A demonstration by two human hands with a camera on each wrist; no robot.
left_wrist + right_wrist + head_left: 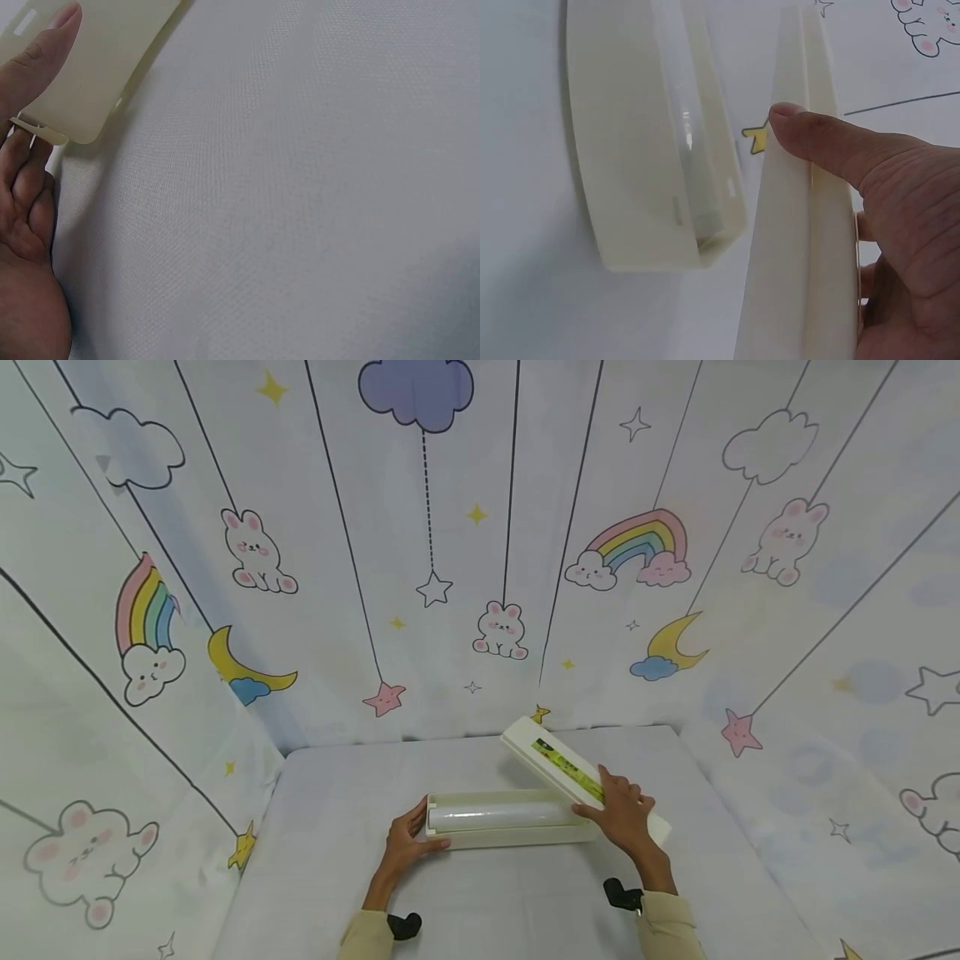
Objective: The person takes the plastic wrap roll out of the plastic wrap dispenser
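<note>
A long cream plastic box [525, 839] lies on the white table, with a shiny roll of clear wrap [487, 816] inside it. My left hand [405, 845] grips the box's left end; in the left wrist view the thumb lies along the box's side [97, 71] and the other fingers curl at its end. The long lid [528, 745], with a green and yellow label, is in my right hand [628, 814], tilted above the box's right part. In the right wrist view, the thumb presses one face of the lid [784, 240], apart from the box [630, 142]; the other fingers are mostly hidden behind it.
A white cloth covers the table [330, 785]. Behind it and at both sides hang white curtains [337, 610] printed with rabbits, clouds, stars and rainbows. Black straps with small dark devices [622, 895] sit at both wrists by the beige sleeves [667, 927].
</note>
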